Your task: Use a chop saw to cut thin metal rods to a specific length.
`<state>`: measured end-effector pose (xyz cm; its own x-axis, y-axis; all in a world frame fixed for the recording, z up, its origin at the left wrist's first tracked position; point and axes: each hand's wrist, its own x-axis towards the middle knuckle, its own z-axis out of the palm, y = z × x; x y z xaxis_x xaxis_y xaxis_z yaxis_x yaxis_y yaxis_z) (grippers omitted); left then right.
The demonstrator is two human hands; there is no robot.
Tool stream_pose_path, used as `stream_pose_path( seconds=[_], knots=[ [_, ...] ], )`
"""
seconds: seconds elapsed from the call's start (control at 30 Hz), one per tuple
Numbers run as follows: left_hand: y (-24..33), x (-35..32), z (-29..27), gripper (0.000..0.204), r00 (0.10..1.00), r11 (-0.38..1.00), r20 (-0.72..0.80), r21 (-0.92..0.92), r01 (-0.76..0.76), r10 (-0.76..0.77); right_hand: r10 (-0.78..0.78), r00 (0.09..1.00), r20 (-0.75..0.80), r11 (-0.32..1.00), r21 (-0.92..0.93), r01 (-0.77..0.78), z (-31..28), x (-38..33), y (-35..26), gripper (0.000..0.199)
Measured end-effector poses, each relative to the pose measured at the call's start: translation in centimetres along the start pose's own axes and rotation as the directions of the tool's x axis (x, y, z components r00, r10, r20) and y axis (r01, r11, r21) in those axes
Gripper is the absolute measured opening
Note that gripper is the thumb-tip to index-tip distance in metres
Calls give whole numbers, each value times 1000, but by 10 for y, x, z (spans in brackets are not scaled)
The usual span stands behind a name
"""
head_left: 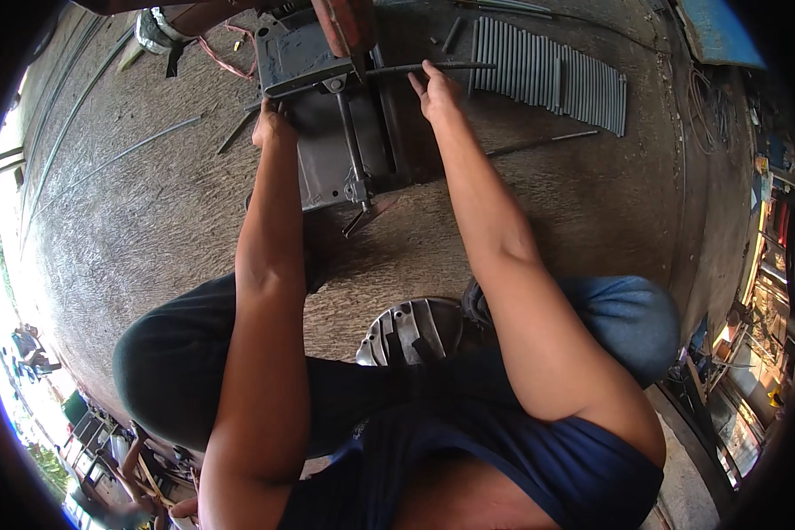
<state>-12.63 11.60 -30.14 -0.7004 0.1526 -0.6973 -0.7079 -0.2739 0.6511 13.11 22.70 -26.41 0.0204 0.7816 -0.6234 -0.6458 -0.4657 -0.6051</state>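
Observation:
A metal cutting machine with a flat dark base (322, 150) and a clamp screw (349, 132) stands on the ground before me. A dark metal rod (468, 65) sticks out to the right of its clamp. My right hand (437, 93) grips this rod between thumb and fingers, just right of the machine. My left hand (274, 126) is at the left end of the clamp jaw (305, 79), its fingers closed. What they hold there is hidden. Above the clamp, a reddish-brown machine part (343, 26) covers some of the work.
Many short grey rods (539, 75) lie in a row at the right. Long rods (150, 141) and a pink cord (225, 57) are on the left. A ribbed metal casing (411, 331) sits between my legs. A blue sheet (724, 31) edges the far right.

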Motion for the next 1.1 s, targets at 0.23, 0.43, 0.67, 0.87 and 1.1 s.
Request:
stream_pose_path(
  seconds=[0.23,0.43,0.67,0.87,1.1],
  knots=[
    [8,-11,-1,18,999,999,-6,17,-39,39,23,999,41,1000,-13,-22,1,2,20,26],
    [23,-38,0,47,931,844,-166,496,-206,325,25,999,37,998,-62,-23,3,4,34,20],
    [32,-5,5,59,939,842,-310,538,43,150,18,997,-80,937,-348,-45,1,14,47,53],
    [42,17,-12,63,993,898,70,436,60,-100,86,995,-40,933,-346,-95,3,18,58,51],
    [33,-17,-21,38,205,-269,826,389,-881,524,2,998,-68,896,-444,-32,10,-3,49,60]
  ],
)
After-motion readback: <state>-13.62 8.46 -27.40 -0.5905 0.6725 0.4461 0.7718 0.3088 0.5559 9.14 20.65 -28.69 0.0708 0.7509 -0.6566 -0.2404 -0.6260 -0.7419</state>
